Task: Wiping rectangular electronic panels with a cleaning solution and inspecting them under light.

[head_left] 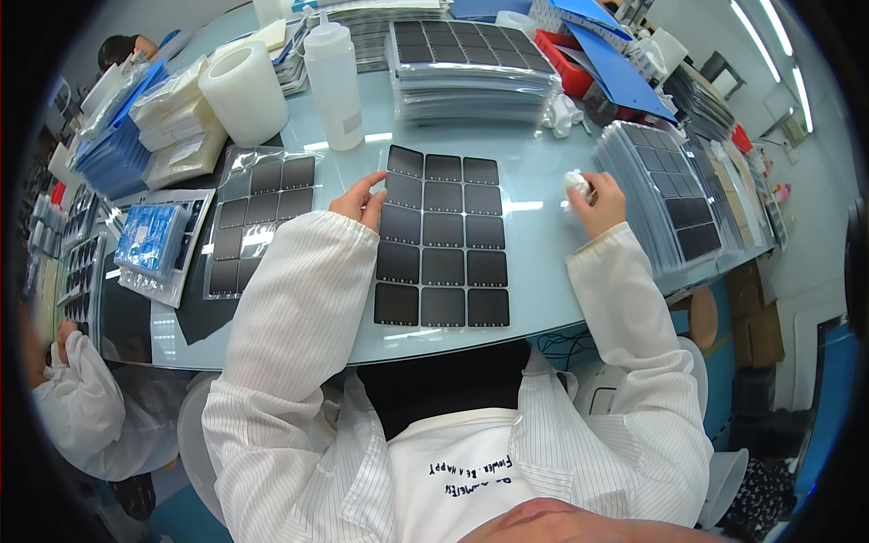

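Observation:
A clear sheet with rows of dark rectangular panels (442, 231) lies flat on the glass-topped table in front of me. My left hand (361, 201) is at its upper left edge, fingers stretched and slightly apart, their tips against or just beside the edge. To the right of the sheet, my right hand (598, 206) is closed around a crumpled white wad (576, 185), cloth or tissue by its look. Left of my left forearm is another panel sheet (262, 195), partly covered by my sleeve.
Beyond the sheet stand a white squeeze bottle (333, 90), a roll of film (243, 95) and a tall stack of panel sheets (471, 77). Another stack (665, 199) sits right of my right hand. A blue-filled bag (152, 237) lies left. At far left, a co-worker's sleeve (86, 398) shows.

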Tool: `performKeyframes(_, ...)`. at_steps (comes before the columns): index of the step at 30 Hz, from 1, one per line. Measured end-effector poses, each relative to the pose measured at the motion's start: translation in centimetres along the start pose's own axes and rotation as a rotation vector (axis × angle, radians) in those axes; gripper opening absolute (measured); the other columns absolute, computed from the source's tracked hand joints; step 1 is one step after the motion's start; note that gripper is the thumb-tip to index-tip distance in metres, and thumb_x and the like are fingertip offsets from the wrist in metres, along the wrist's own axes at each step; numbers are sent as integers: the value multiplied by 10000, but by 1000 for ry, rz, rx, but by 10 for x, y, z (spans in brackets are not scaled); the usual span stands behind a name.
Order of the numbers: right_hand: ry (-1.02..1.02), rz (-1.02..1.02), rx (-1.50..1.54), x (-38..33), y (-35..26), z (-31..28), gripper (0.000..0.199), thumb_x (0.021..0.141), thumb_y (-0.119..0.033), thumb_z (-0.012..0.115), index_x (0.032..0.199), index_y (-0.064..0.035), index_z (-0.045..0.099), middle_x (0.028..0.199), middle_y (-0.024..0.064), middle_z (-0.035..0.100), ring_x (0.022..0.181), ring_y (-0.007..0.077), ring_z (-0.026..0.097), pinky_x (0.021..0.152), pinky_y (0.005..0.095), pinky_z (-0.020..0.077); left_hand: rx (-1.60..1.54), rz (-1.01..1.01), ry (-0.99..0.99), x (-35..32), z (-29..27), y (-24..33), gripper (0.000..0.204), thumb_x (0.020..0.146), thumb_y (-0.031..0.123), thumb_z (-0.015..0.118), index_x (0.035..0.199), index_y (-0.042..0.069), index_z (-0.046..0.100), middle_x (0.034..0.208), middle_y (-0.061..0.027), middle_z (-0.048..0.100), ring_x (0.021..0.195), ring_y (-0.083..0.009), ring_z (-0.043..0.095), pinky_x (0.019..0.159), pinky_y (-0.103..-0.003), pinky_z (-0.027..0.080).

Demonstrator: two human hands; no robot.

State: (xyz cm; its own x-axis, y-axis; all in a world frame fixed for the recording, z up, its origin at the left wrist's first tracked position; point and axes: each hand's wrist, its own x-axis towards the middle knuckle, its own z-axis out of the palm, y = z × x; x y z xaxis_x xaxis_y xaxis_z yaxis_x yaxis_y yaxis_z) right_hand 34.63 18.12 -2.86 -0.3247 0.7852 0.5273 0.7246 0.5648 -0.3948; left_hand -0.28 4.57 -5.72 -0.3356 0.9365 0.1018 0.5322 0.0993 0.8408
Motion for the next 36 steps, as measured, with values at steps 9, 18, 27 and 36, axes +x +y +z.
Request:
performKeyframes(9,-363,466,586,-41,-58,-44,487,866,-257,599,1240,16,447,1158,153,522,805,221,611,654,266,496,-26,41,-30,-3,-4,-3,379,896,183,520,1269,129,482,719,-104,634,650,-218,620,657,-333,478)
performKeyframes(18,-784,1051,1260,-65,-112,-61,603,894,-199,550,1332,79,241,1246,263,453,979,318,604,737,329,537,50,-18,-6,-6,-8,5,562,884,94,505,1396,90,272,608,-38,567,550,-91,511,581,-264,434)
performKeyframes(27,-890,739,1097,-82,-103,-12,672,747,-284,731,1216,86,423,922,127,559,671,143,550,593,254,445,-85,0,-75,0,-4,-13,617,894,65,479,1427,103,168,579,-22,523,485,-74,459,495,-249,415)
performKeyframes(36,-697,276,381,-96,-144,-28,580,679,-152,763,1143,77,500,921,87,619,759,125,589,636,252,491,-148,-84,-160,-9,-11,3,635,866,79,453,1425,77,152,599,-52,555,493,-125,545,514,-278,464)
